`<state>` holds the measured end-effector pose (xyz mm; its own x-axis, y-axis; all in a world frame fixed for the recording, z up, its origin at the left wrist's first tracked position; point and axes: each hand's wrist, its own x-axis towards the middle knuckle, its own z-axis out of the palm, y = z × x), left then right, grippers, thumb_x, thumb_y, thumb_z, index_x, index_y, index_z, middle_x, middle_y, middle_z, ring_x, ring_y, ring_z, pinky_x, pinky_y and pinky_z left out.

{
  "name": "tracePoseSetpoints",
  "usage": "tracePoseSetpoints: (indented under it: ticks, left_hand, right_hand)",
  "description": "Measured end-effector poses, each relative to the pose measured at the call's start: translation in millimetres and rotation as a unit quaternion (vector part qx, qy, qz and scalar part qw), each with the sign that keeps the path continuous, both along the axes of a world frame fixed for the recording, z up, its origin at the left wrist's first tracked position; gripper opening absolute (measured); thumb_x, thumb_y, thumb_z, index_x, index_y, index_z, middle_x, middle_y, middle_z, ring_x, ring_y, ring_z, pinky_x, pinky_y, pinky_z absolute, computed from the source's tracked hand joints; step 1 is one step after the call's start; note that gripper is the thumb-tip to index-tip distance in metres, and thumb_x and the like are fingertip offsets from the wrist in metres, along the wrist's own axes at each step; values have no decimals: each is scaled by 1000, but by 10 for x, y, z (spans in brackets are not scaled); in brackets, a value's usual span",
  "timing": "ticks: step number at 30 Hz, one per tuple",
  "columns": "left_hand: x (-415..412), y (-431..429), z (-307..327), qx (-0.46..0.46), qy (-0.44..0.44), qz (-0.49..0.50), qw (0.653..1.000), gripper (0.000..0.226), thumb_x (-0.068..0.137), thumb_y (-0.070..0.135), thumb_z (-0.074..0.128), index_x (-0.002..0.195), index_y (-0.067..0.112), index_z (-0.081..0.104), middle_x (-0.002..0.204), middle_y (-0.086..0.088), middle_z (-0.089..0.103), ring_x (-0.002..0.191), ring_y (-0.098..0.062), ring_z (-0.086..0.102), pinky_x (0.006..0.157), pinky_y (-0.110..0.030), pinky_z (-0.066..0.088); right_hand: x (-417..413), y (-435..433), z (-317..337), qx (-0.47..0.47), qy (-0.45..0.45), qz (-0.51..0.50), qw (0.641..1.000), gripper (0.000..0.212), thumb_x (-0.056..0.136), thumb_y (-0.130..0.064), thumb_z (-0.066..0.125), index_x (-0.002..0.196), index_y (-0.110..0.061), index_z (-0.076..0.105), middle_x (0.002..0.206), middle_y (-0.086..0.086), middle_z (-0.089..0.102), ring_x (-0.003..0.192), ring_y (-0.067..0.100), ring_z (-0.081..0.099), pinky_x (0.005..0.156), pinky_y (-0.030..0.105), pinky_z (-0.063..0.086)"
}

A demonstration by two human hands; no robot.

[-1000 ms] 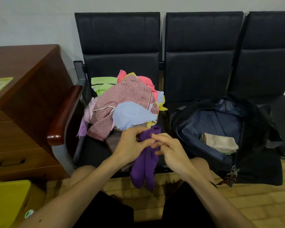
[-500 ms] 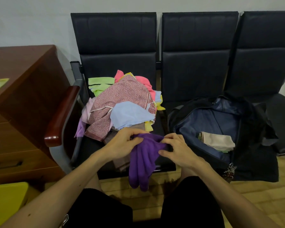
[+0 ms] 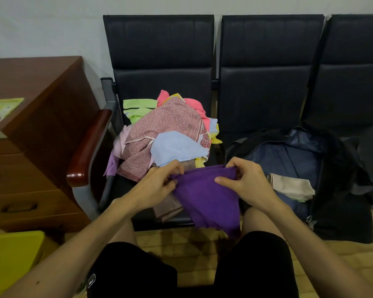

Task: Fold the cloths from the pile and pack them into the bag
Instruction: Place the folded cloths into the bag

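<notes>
Hands have drawn apart along the top hem: a second ago they met at one bunched point and the purple cloth [image 3: 205, 194] hung as a narrow rope; now it is stretched into a wide panel in front of the seat edge. The left hand [image 3: 157, 181] pinches the left corner, fingers clamped on the fabric. The right hand [image 3: 243, 179] grips the right corner, thumb laid on the front of the cloth and fingers curled over the hem. The lower part hangs free between the knees, its bottom edge uneven.

Opened out like this, the cloth looks ready for its first fold, so I judge this cloth's folding barely begun.

The pile [image 3: 166, 134] sits on the left chair, just behind the left hand, many cloths unfolded. The bag [image 3: 342, 168] lies open on the next seat, right of the hands, with a beige cloth [image 3: 291, 186] folded inside.
</notes>
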<state>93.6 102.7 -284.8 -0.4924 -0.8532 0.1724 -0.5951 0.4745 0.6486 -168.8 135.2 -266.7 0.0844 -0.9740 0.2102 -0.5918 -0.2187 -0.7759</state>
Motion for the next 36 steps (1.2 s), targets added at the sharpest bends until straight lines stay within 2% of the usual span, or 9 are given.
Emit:
tracePoseSetpoints:
  ticks: [4, 7, 15, 20, 24, 28, 31, 33, 36]
  left_hand:
    - [-19, 20, -2, 3, 25, 11, 1000, 35, 91, 2, 59, 101, 36, 57, 97, 17, 69, 74, -1, 62, 69, -19, 49]
    - [-51, 15, -13, 7, 32, 39, 999, 28, 89, 0, 62, 93, 28, 66, 69, 29, 62, 62, 5, 57, 60, -8, 41]
    - [-59, -11, -44, 103, 154, 102, 977, 20, 76, -3, 59, 73, 16, 64, 66, 8, 67, 66, -10, 64, 69, -20, 51]
    - [-98, 11, 7, 114, 191, 118, 968, 25, 82, -16, 51, 74, 6, 59, 68, -4, 62, 65, -10, 57, 62, -18, 46]
    - [-155, 42, 49, 155, 206, 103, 961, 26, 87, -11, 45, 75, 10, 51, 67, 0, 54, 65, -12, 49, 61, -27, 41]
    - [-254, 60, 52, 201, 241, 110, 943, 26, 90, -6, 41, 77, 16, 45, 62, 10, 44, 62, -8, 37, 57, -27, 28]
    - [-380, 66, 135, 226, 306, 138, 915, 29, 92, -7, 38, 79, 19, 43, 56, 9, 42, 52, -4, 36, 48, -21, 27]
    - [-455, 53, 191, 256, 365, 145, 884, 32, 91, -12, 33, 84, 18, 44, 51, 7, 46, 45, -3, 41, 41, -16, 31]
    - [-478, -11, 230, 262, 393, 160, 867, 36, 91, -14, 33, 92, 17, 50, 53, 5, 56, 46, -3, 49, 42, -15, 38]
  right_hand:
    - [-23, 31, 32, -7, 15, 2, 1000, 23, 77, -32, 82, 75, -25, 60, 73, -7, 64, 70, 9, 62, 66, 43, 56]
    - [-9, 56, 58, -23, 25, 6, 999, 23, 78, -30, 82, 76, -24, 60, 72, -9, 64, 69, 8, 61, 65, 41, 56]
    - [-64, 85, 135, -2, 19, 49, 999, 12, 85, -26, 75, 93, -32, 67, 86, -11, 71, 81, 7, 68, 72, 36, 59]
    - [-73, 90, 34, -7, 16, 2, 1000, 40, 82, -26, 79, 111, -42, 57, 83, -9, 66, 76, 5, 62, 65, 17, 52]
    - [-62, 47, -23, 108, -98, -26, 989, 13, 82, -24, 79, 90, -15, 74, 80, 1, 74, 78, 16, 70, 69, 33, 57]
    - [-79, 42, -42, 210, -286, -4, 935, 28, 82, -29, 71, 99, -7, 74, 91, 9, 76, 88, 20, 69, 71, 26, 55]
    - [14, 60, -213, 221, -434, 31, 873, 54, 59, -41, 90, 100, -11, 73, 92, 5, 76, 86, 17, 71, 72, 26, 58]
    - [144, 136, -448, 270, -423, 49, 864, 50, 49, -27, 98, 92, -11, 76, 92, 5, 77, 83, 15, 72, 73, 28, 58]
    - [365, 302, -739, 333, -323, 104, 880, 24, 74, -6, 81, 97, -11, 78, 104, 9, 75, 95, 15, 70, 89, 30, 53]
